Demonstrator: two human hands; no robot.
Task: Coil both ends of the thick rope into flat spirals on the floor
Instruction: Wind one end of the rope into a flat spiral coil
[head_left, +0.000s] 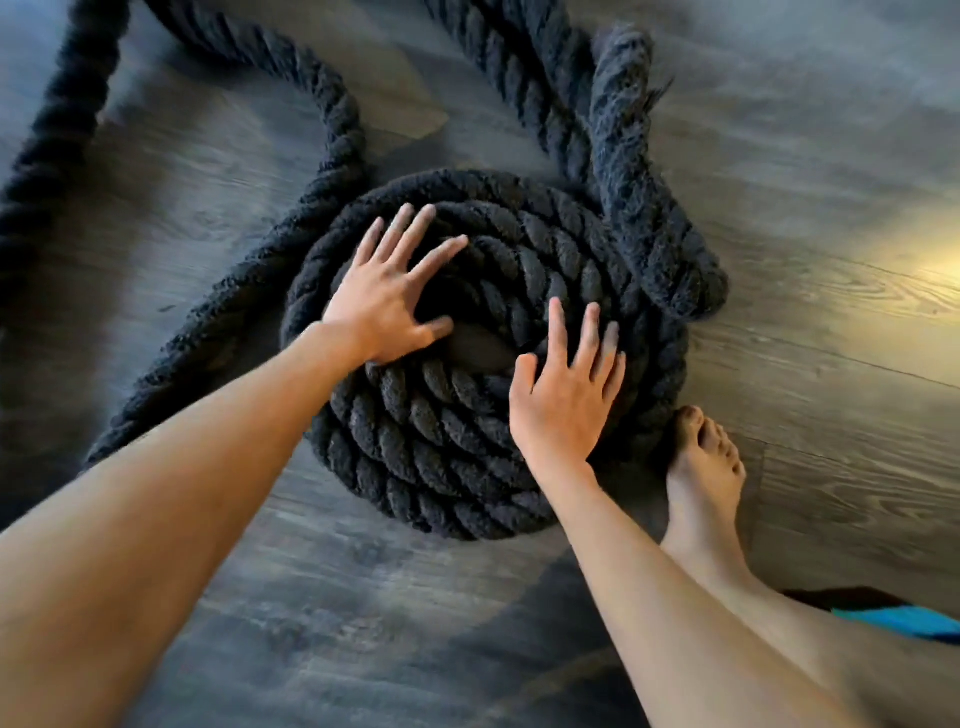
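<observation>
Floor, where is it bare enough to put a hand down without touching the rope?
Bare floor lies right of the spiral, past the foot, and near the camera between the left forearm and right forearm. A smaller patch sits left, between loose rope strands. Crowded: above the spiral, where strands cross.

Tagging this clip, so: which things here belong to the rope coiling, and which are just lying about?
In the job: rope spiral, loose rope, left hand and right hand, both flat on the spiral.
Lying about: bare foot, blue cloth.

Dark wood floor carries the coiled rope; a bare foot.
</observation>
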